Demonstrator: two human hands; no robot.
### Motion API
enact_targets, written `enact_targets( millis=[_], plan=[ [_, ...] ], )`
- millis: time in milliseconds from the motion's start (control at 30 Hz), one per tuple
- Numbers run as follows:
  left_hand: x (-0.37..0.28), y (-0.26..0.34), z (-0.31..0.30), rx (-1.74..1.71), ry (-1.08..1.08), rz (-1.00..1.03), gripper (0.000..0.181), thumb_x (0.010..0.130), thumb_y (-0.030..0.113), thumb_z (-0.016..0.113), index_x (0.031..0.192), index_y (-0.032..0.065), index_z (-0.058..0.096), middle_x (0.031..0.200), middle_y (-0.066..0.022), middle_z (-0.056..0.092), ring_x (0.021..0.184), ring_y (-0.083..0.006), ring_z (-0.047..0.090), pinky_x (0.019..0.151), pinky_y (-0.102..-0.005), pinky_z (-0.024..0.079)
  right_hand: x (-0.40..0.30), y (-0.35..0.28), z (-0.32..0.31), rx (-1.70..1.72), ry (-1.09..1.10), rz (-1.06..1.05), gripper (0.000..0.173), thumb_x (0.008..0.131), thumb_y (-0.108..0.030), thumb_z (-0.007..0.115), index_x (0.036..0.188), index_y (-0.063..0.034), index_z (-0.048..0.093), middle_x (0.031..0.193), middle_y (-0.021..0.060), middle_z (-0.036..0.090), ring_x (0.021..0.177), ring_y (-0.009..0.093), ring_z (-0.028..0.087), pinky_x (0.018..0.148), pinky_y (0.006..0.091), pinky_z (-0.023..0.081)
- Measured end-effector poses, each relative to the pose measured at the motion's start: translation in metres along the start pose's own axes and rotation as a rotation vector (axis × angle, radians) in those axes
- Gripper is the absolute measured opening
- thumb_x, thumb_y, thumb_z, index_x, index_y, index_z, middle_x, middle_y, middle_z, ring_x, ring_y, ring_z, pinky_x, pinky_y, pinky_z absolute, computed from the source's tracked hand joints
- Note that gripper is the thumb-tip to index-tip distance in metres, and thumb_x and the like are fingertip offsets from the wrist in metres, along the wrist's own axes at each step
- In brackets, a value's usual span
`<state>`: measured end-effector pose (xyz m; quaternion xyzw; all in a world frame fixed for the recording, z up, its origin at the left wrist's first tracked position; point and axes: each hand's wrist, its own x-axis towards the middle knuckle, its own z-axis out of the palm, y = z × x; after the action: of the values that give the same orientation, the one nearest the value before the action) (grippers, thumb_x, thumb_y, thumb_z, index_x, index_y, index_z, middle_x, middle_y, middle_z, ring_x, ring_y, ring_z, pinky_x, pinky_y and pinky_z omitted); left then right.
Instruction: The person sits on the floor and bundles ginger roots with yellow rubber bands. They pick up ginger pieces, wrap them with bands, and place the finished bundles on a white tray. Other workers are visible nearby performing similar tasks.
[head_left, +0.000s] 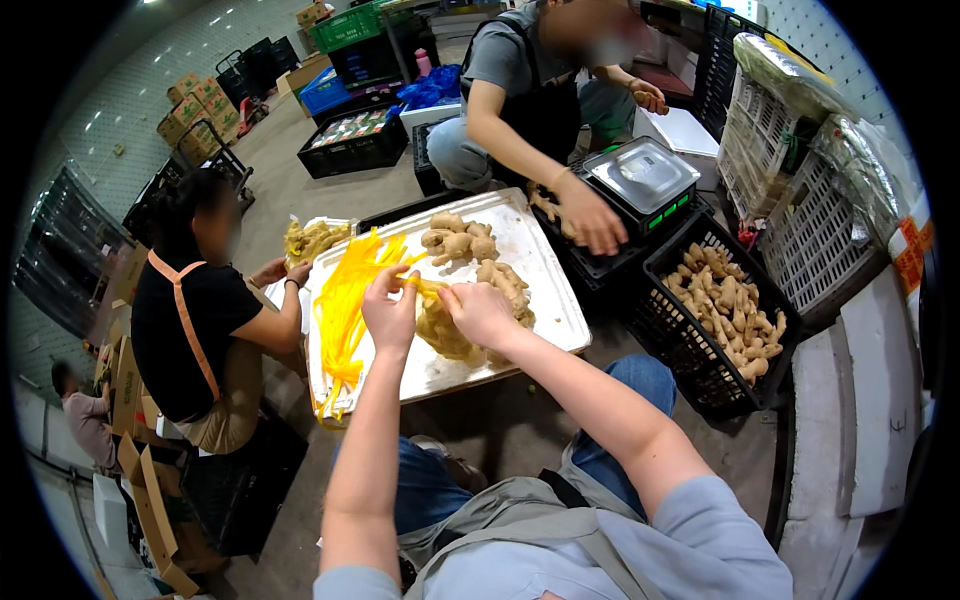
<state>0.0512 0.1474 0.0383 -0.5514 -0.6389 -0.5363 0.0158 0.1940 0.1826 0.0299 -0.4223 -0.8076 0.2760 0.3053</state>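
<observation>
Between my hands stretches the gathered top of a yellow mesh bag (444, 330), its lower part bulging with ginger on a white foam board (559, 300). My left hand (390, 307) pinches the left end of the mesh. Closer to the bulging part, my right hand (480, 313) grips the neck. Loose ginger roots (457, 238) lie behind my hands, and another ginger piece (506, 281) sits just beyond my right hand, partly covered by it. A bundle of empty yellow mesh bags (345, 307) spreads along the board's left side.
At right stands a black crate (705, 386) of ginger. Behind it, a digital scale (645, 180) is beside a co-worker (517, 90) who reaches down by the board. Another co-worker (217, 300) sits at left, handling a mesh bag of ginger (319, 238). Foam boxes (821, 420) line the right.
</observation>
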Motion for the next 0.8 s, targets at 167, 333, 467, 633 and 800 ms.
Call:
enact_targets(
  millis=[167,333,467,633,800],
  plan=[
    [-0.020,-0.023,0.010,-0.475,-0.158,-0.222,0.009,0.080,0.009,0.067,0.084,0.0009,0.066,0.077,-0.0009,0.063,0.065,-0.0048,0.053,0.061,-0.0198,0.043,0.028,0.020,-0.011,0.216,-0.219,0.265,0.034,0.085,-0.034,0.054,0.079,-0.0029,0.068,0.077,0.0172,0.065,0.071,0.027,0.063,0.069,0.0377,0.048],
    [-0.015,-0.008,0.012,-0.443,-0.395,-0.247,0.016,0.076,0.006,0.068,0.090,0.0006,0.062,0.066,0.0010,0.057,0.060,-0.0044,0.048,0.057,-0.0188,0.039,0.062,0.018,-0.007,-0.003,-0.192,0.175,0.035,0.080,-0.033,0.059,0.074,0.0003,0.067,0.074,0.0196,0.064,0.074,0.030,0.064,0.071,0.0379,0.049],
    [-0.013,-0.022,0.005,-0.479,-0.363,-0.295,0.011,0.080,0.005,0.063,0.089,-0.0008,0.060,0.069,0.0010,0.059,0.061,-0.0033,0.050,0.058,-0.0189,0.041,0.062,-0.006,-0.005,0.159,-0.175,-0.050,0.038,0.082,-0.032,0.060,0.071,0.0044,0.063,0.061,0.0167,0.061,0.056,0.023,0.059,0.057,0.0348,0.046],
    [-0.016,-0.029,0.000,-0.480,-0.251,-0.385,0.006,0.080,0.005,0.062,0.079,-0.0004,0.062,0.071,-0.0007,0.061,0.062,-0.0047,0.053,0.057,-0.0199,0.041,0.043,0.001,0.003,0.598,-0.209,-0.003,0.027,0.076,-0.019,0.067,0.092,0.0018,0.061,0.080,0.0049,0.062,0.074,0.010,0.058,0.069,0.0256,0.048],
    [-0.019,-0.021,0.004,-0.588,-0.204,-0.529,0.006,0.080,0.006,0.063,0.076,0.0018,0.061,0.071,0.0002,0.059,0.063,-0.0049,0.051,0.058,-0.0192,0.039,0.019,0.018,0.030,0.662,-0.027,-0.096,0.028,0.070,-0.011,0.067,0.094,0.0013,0.062,0.084,0.0099,0.064,0.075,0.015,0.062,0.071,0.0257,0.050]
  ],
)
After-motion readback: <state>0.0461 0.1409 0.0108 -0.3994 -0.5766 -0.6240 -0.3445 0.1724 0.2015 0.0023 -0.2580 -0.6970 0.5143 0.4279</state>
